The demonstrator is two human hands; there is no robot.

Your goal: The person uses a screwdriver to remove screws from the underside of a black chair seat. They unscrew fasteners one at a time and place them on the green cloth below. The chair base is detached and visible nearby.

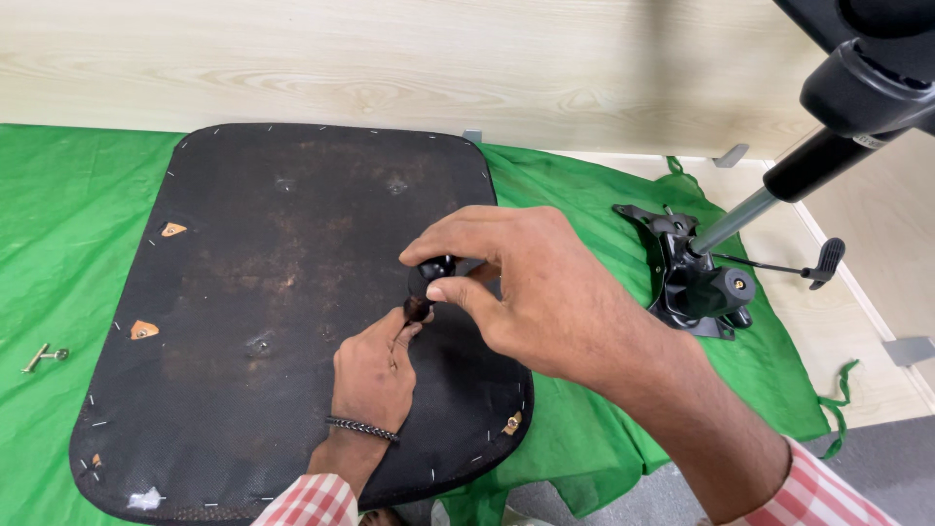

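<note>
Black round knob (431,270) is pinched by the right hand (531,292) above the dark seat underside (243,244); the left hand (375,375) is clenched on a small fitting (417,309) just beneath, on green cloth (68,214).

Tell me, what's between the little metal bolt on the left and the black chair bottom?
Only bare green cloth. The head view shows nothing lying between the bolt and the seat board.
</note>
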